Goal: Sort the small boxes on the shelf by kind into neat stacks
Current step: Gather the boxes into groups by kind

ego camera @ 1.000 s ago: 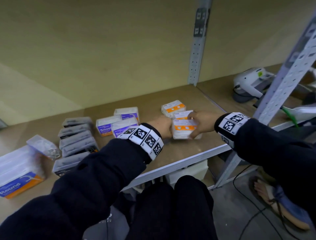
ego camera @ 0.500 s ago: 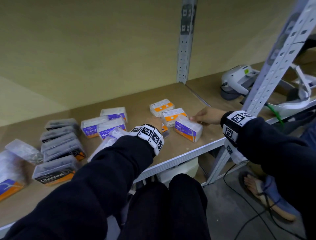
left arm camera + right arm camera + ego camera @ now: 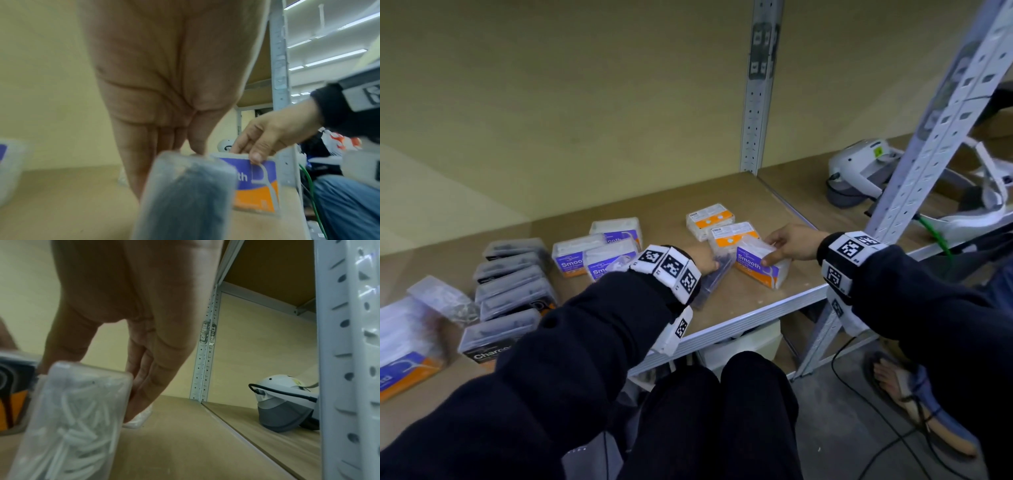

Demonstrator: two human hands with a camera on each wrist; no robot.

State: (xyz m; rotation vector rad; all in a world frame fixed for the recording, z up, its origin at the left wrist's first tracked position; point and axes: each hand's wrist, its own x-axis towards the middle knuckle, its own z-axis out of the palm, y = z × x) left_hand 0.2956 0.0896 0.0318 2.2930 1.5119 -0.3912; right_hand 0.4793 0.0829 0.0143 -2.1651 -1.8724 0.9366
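Since half a second back: purple box point(image 3: 760, 262) much where it was near the front edge of the shelf point(image 3: 739, 301), right hand point(image 3: 791, 241) now closed in on it; left hand point(image 3: 703, 262) now with a dark box point(image 3: 714, 279) in its grip, tipped up on edge just left of the purple one. Right hand: fingers over the far top edge, thumb on the near label face, a pinch from above, box seemingly resting on the board. Left hand: fingers and thumb curled round the far end of the dark box, plain in the left wrist view; near end lower, contact with the board not clear. Sorting part done, by the look of it. Dark boxes point(image 3: 513, 274) gathered in a loose row at the left, one marked charcoal point(image 3: 493, 339) at the front. Three purple boxes point(image 3: 599, 250) clustered mid-shelf, side by side, not stacked. Two orange boxes point(image 3: 719, 226) further back on the right, the nearer one touching or just behind the held purple box. Left to do: dark box across to its row, purple box to its cluster, then real stacking, since all groups lie flat. Far left, a clear packet point(image 3: 440, 299) and a larger box point(image 3: 404, 356), blurred, kind not readable.
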